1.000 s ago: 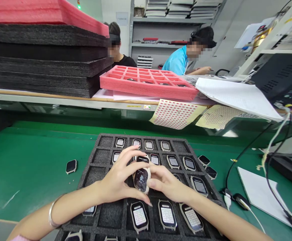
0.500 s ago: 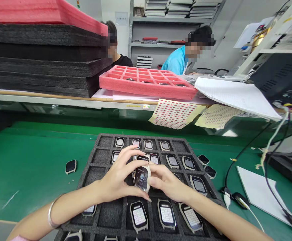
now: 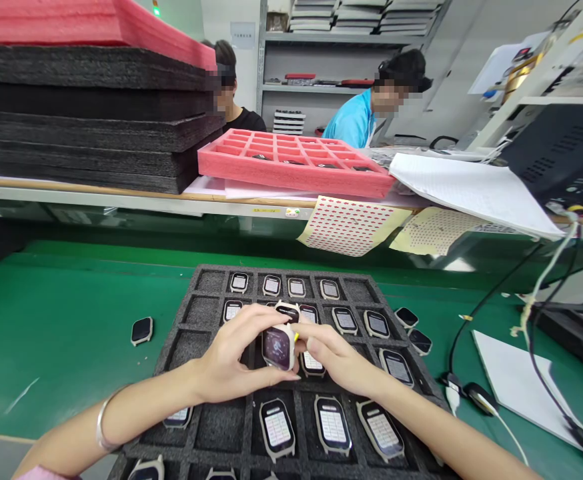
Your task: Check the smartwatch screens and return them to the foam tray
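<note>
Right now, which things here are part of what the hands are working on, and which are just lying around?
In hand:
left hand and right hand, both holding the smartwatch body
black foam tray of lit watch bodies

Lying about:
loose dark watch on the green mat
red foam tray
sticker sheet
cables

The left hand (image 3: 234,363) and right hand (image 3: 336,360) cover several pockets in the middle of the black foam tray (image 3: 206,427), so what lies there cannot be told. The tray's near edge and the watches (image 3: 147,470) along it are cut off by the bottom of the picture. Text on the lit watch screens is too small to read. The co-workers' faces are blurred.
</note>
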Demonstrator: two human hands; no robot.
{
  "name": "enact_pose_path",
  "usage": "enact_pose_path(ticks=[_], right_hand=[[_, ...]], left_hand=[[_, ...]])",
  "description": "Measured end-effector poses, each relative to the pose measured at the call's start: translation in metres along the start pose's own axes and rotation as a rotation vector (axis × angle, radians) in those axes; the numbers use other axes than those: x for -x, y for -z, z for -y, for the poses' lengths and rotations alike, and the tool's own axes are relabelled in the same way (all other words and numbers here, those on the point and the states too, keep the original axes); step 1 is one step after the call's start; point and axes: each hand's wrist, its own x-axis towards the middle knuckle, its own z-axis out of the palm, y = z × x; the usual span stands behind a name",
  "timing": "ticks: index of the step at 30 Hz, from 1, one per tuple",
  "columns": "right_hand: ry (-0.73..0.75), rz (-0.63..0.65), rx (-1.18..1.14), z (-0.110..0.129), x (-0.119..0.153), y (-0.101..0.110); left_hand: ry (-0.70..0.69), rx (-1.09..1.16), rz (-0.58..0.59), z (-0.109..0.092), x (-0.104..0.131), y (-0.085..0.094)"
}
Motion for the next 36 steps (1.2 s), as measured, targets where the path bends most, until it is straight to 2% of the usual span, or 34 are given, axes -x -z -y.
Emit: enact_pose_path(ticks=[6, 13, 17, 22, 29, 36], right_hand=[[-0.013, -0.034, 0.077, -0.005, 0.001, 0.000], [-0.007, -0.043, 0.056, -0.002, 0.000, 0.002], [-0.008, -0.072, 0.062, -0.003, 0.000, 0.003], [-0.023, -0.203, 0.134, -0.006, 0.001, 0.005], [-0.069, -0.245, 0.028, -0.010, 0.001, 0.005], [-0.058, -0.354, -0.163, -0.015, 0.000, 0.011]], left_hand=[[0.054, 0.035, 0.068, 0.000, 0.001, -0.001], [0.140, 0.011, 0.036, -0.002, 0.000, -0.001], [0.237, 0.025, 0.017, -0.001, 0.000, -0.003], [0.373, 0.236, -0.046, 0.001, -0.001, -0.005], [0.588, 0.585, -0.130, 0.005, -0.007, -0.003], [0.835, 0.753, -0.070, 0.012, -0.006, -0.003]])
